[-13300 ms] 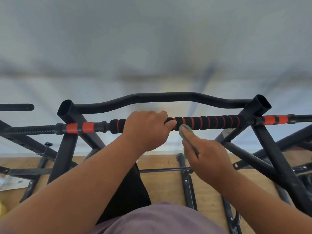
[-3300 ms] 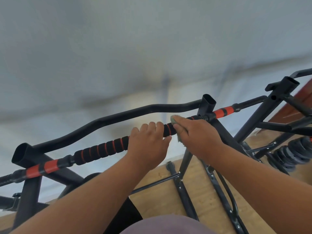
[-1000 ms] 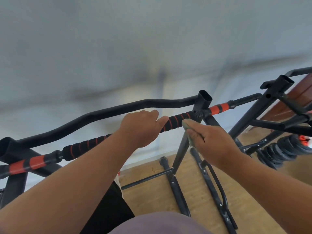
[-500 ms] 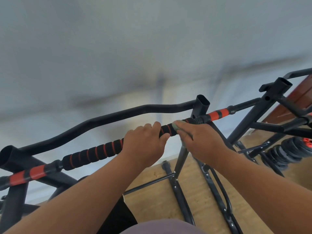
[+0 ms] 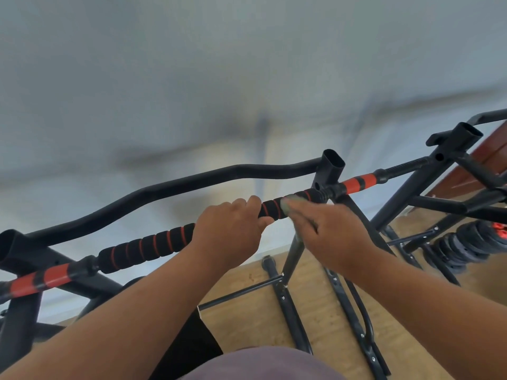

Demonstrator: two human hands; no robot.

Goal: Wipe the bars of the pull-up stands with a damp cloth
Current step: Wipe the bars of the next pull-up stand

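Black bar (image 5: 145, 249) — red-ringed; grey-green cloth (image 5: 285, 208)

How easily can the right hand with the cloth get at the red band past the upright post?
Probably yes. The right hand presses the cloth on the foam bar just short of the upright post. The red band lies bare beyond it; only the post joint interrupts a straight slide.

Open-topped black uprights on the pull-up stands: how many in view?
3. One open-topped black upright at far left, one right of the cloth-holding right hand, one on the second stand at far right. Others may be off-frame.
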